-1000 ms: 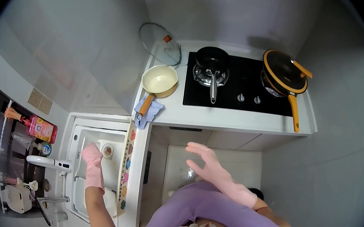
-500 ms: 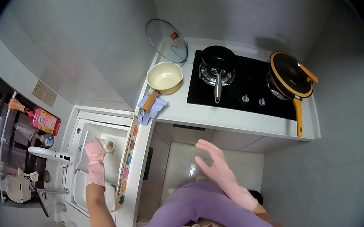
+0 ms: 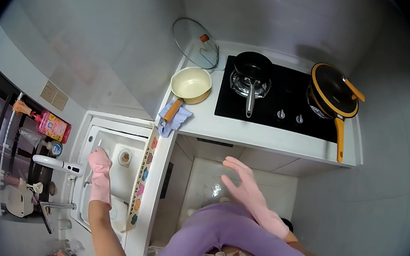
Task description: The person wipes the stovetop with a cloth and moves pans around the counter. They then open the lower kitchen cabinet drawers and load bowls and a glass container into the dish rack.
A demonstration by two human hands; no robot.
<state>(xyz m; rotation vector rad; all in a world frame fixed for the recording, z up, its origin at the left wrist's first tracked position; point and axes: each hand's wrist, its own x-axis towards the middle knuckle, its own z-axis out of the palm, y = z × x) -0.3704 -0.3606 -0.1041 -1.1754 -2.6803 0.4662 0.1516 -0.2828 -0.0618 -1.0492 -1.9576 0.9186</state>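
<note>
My left hand [image 3: 101, 163], in a pink rubber glove, is down in the white sink [image 3: 125, 184] near its left wall. Its fingers are curled closed, and what they hold, if anything, is hidden. Beside it lies the drain [image 3: 125, 157], with small bits in its strainer. My right hand [image 3: 243, 182], also in a pink rubber glove, hangs in front of my body above the floor. Its thumb and fingers are apart and nothing is in them.
A white faucet [image 3: 57, 163] reaches toward the sink from the left. On the counter, a cream saucepan [image 3: 191, 83] stands by a blue cloth [image 3: 179, 120] and a glass lid [image 3: 194, 41]. The stove [image 3: 284, 94] bears a black pot [image 3: 252, 65] and a lidded yellow-handled pan [image 3: 335, 89].
My left hand has moved left and slightly up in the sink, away from the drain, which shows more fully. The right hand stays spread. The whole view has shifted a little.
</note>
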